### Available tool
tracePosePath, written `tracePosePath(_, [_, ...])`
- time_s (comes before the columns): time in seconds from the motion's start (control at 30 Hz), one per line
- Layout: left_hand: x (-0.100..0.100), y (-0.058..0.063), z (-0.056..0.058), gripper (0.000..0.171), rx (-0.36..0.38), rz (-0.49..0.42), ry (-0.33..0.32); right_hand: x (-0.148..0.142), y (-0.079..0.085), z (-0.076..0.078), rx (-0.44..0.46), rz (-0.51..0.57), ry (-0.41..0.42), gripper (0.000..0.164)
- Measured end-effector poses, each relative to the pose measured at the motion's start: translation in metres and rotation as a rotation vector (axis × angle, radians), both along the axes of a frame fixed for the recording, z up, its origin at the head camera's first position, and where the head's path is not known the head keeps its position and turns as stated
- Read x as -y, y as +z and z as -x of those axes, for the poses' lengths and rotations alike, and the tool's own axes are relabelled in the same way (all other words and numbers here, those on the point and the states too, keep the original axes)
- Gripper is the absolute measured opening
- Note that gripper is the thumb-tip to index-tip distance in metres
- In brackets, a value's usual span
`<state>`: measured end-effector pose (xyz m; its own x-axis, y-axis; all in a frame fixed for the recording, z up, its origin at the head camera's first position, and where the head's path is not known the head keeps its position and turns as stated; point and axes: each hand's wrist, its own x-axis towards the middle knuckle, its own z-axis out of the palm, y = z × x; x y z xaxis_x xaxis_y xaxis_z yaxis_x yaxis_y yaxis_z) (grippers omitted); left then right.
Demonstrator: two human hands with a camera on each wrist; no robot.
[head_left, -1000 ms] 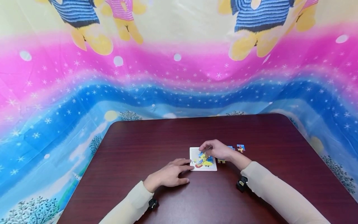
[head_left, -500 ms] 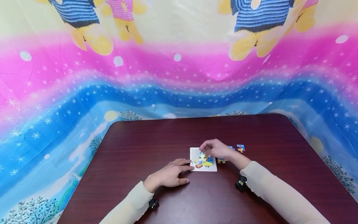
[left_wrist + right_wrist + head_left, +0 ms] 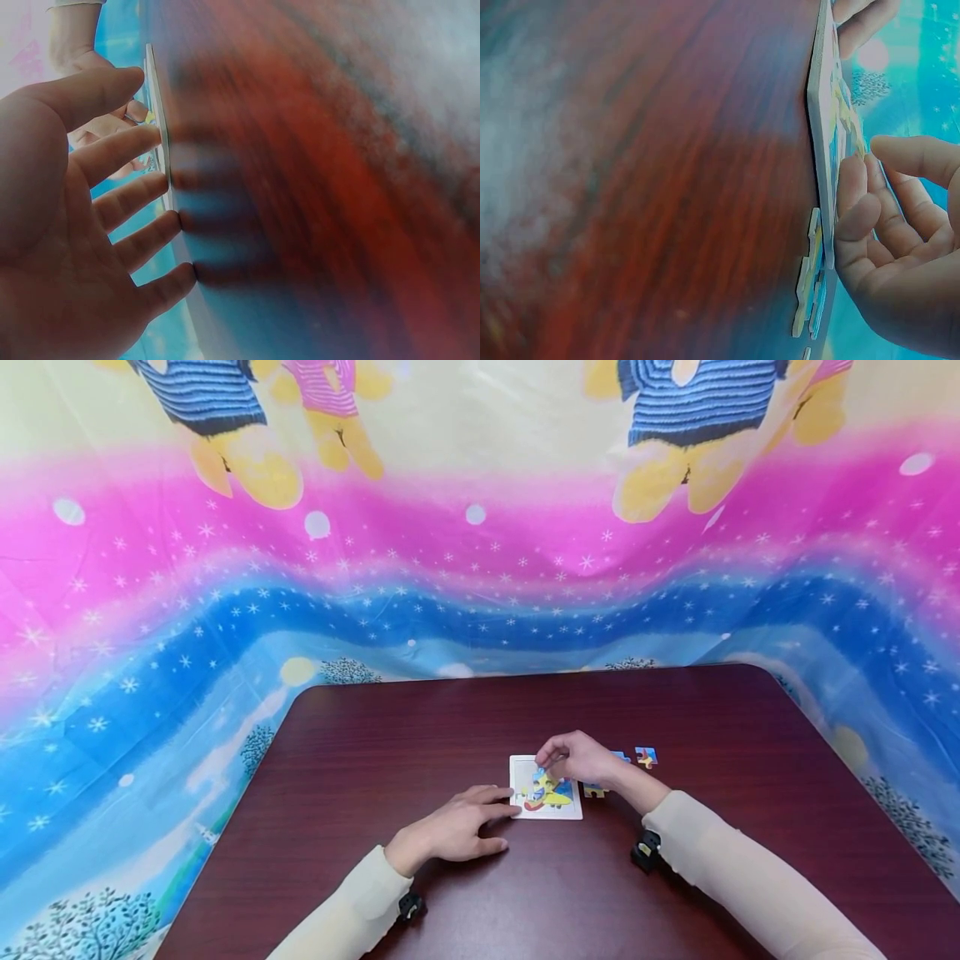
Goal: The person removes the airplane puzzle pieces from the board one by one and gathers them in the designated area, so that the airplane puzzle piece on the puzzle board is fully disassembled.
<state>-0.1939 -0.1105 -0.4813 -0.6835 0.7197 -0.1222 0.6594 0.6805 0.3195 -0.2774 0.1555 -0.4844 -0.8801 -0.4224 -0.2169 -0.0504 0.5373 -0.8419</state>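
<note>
tbl (image 3: 405, 718): wd-look, glossy; backdrop (image 3: 480, 560): smooth, shiny; sleeve (image 3: 750, 864): matt cloth; pzl board (image 3: 522, 771): card-like

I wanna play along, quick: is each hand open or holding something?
Left hand: open, touching the puzzle board.
Right hand: closed, pinching a puzzle piece.

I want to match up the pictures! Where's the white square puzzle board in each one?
Head: the flat, white, square puzzle board lies right of centre, in the lower half.
Left wrist: the board is a thin, pale edge left of centre, mostly in the upper half.
Right wrist: the board shows nearly edge-on, right of centre, running down from the top.
Shared landmark: the person's bare left hand, beside the board in all three.
</note>
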Motion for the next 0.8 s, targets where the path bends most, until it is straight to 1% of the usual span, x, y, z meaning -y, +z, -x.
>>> tracePosePath(0.2, [0.0004, -0.0005, 0.0, 0.051, -0.003, -0.003, -0.004, -0.0008, 0.0008, 0.0002, -0.002, -0.013, -0.008, 0.017])
tracePosePath(0.43, [0.0008, -0.0009, 0.0006, 0.051, -0.013, -0.008, -0.007, -0.002, 0.001, 0.0022, 0.014, -0.011, 0.007, 0.015])
tracePosePath(0.7, [0.0005, -0.0002, 0.0007, 0.051, 0.002, -0.004, 0.001, -0.0036, 0.0007, 0.0023, 0.049, 0.024, 0.016, 0.014])
tracePosePath(0.8, [0.0003, -0.0003, 0.0005, 0.051, -0.004, -0.009, -0.004, -0.0061, 0.0018, 0.0021, 0.051, 0.032, 0.021, 0.014])
